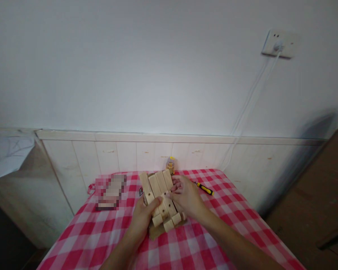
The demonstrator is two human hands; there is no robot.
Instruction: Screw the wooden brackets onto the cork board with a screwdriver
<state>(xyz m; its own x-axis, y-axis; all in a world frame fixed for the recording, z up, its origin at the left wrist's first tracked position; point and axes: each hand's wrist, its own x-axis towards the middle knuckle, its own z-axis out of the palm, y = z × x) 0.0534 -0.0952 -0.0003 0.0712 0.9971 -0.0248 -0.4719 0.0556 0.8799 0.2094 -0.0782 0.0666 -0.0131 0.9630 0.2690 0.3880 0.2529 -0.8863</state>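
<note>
A pale wooden piece (159, 185), made of several strips side by side with small dark holes and short blocks at its near end, is tilted up in front of me. My left hand (144, 210) grips its left side, thumb lying across the front. On the right edge rests my right hand (186, 193), its fingers curled and thumb against the wood near a hole. Whether a small part sits between those fingertips is too small to tell. Beneath the wood shows a brownish flat piece (155, 231).
A red-and-white checked cloth (101, 240) covers the table. Behind the wood stands a small clear container with a yellow top (170, 164). A yellow-and-black screwdriver (205, 188) lies right; a blurred-out rectangular object (112, 192) lies left. The wall (146, 75) closes the back.
</note>
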